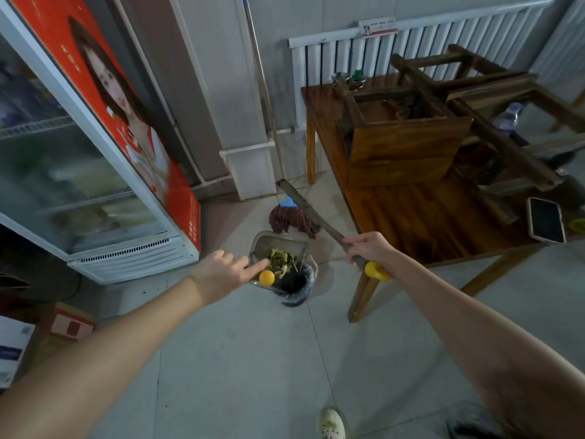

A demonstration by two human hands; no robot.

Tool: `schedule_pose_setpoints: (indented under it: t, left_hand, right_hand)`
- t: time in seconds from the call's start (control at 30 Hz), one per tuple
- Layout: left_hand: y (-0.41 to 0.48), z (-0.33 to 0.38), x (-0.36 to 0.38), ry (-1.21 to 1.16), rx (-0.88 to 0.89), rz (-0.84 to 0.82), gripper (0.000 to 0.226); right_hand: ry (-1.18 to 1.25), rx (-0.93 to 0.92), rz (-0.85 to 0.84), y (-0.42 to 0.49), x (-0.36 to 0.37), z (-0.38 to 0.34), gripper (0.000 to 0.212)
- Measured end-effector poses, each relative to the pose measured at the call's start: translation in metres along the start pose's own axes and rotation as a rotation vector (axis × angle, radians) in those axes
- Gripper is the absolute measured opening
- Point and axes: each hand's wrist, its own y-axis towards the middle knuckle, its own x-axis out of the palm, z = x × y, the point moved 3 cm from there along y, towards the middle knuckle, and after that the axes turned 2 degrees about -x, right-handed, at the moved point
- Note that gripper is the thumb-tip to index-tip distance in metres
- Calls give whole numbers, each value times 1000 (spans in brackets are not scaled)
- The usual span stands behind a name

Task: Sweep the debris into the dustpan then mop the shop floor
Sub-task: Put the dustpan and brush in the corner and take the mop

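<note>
A grey metal dustpan (274, 244) is tilted over a small bin lined with a dark bag (296, 288). Green and brown debris (281, 260) lies at its lower edge. My left hand (221, 274) holds the dustpan by its handle, whose yellow end (267, 278) shows just below my fingers. My right hand (368, 248) is closed around a long dark broom handle (311, 213) with a yellow end cap (376, 270); the stick slants up and left toward the wall. A mop with a reddish-brown head (289, 221) rests on the floor behind the bin, its pole (262, 87) leaning on the wall.
A glass-door fridge (79, 172) stands at the left. At the right is a wooden table (411, 213) with upturned stools (443, 122) and a phone (546, 220) on it. Cardboard boxes (71, 323) sit at the lower left. My shoe (330, 424) is on the grey tiled floor.
</note>
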Motion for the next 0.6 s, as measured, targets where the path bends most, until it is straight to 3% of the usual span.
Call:
schedule_pose_setpoints:
  t: [0.27, 0.47, 0.6]
  left_hand:
    - [-37, 36, 4, -36, 90, -74, 82]
    - [-53, 66, -13, -152, 169, -321, 48]
    - [-61, 75, -6, -211, 133, -406, 51]
  right_hand:
    - [66, 13, 36, -44, 27, 18, 47]
    - [138, 24, 41, -75, 44, 38, 44]
    - [111, 40, 29, -93, 51, 47, 43]
